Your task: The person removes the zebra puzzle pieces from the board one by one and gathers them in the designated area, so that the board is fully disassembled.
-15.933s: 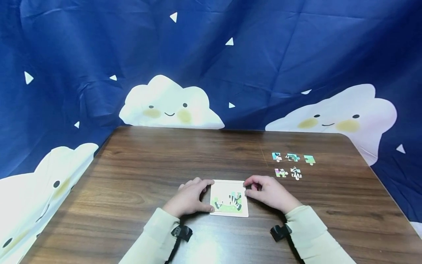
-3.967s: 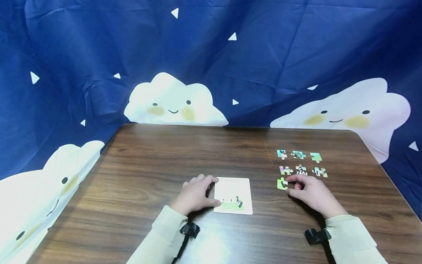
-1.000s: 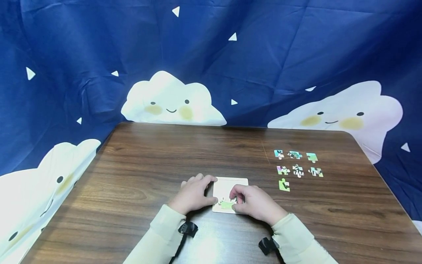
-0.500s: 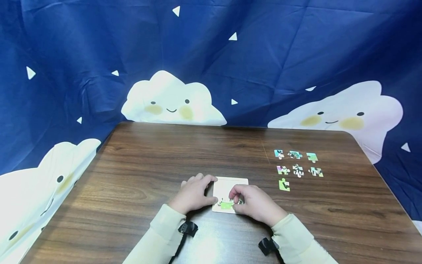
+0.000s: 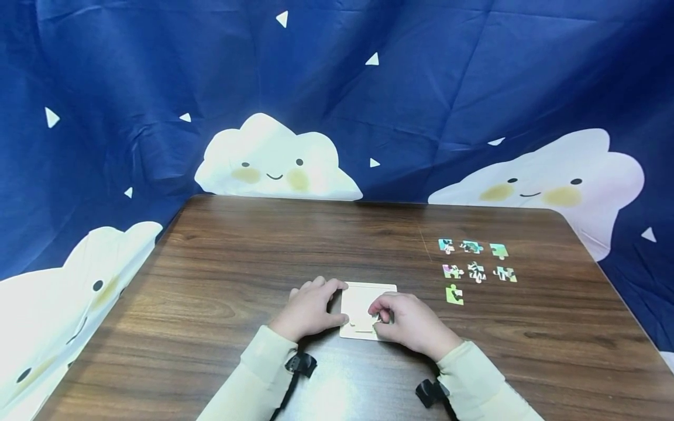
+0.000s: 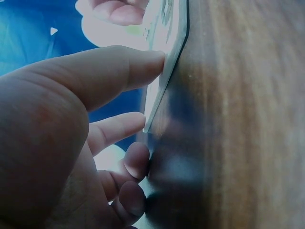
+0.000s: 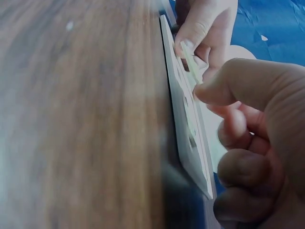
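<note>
A square, pale puzzle board [image 5: 360, 299] lies on the table before the person. At its left side, the left hand [image 5: 307, 310] touches the edge with an outstretched thumb and index finger, the other fingers resting on the table. Over the board's lower right part, the right hand [image 5: 413, 324] pinches a puzzle piece between thumb and index finger. In the right wrist view, a thin pale puzzle piece [image 7: 190, 62] stands tilted up from the board by the right thumb tip. Another thin pale edge shows lower in the board. The pieces' printed side is mostly hidden there.
Several loose jigsaw pieces lie in rows at the right, among them a green corner piece [image 5: 498, 251], a zebra-striped piece [image 5: 476, 272] and a green piece [image 5: 454, 294] nearest the hand. A blue curtain [image 5: 316, 70] with clouds hangs behind the wooden table [image 5: 253, 245].
Several more pieces have gone from the board to the rows at the right. The right hand came back to the board; within the last half second, the green part there has tilted up to show pale.
</note>
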### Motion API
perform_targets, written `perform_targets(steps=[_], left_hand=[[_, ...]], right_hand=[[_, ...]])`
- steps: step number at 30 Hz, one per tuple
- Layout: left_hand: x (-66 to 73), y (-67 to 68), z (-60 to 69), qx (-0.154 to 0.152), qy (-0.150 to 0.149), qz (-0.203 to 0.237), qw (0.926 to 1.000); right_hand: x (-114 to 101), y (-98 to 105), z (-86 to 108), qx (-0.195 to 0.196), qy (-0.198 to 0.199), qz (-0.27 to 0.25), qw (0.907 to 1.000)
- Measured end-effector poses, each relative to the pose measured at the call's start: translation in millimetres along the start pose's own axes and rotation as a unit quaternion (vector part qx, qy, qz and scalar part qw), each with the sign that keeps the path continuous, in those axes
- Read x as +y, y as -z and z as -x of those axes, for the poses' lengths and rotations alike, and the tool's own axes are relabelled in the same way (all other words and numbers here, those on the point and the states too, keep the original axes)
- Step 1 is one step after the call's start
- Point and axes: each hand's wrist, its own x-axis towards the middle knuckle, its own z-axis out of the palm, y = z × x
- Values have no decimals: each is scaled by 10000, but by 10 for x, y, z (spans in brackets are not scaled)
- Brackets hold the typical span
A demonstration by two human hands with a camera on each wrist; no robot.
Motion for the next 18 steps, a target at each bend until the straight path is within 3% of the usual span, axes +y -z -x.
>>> perform_targets(steps=[18], left_hand=[[2,8,4,-68,65,-8,10000]], right_hand=[[268,153,180,356,-492,-177,9980]])
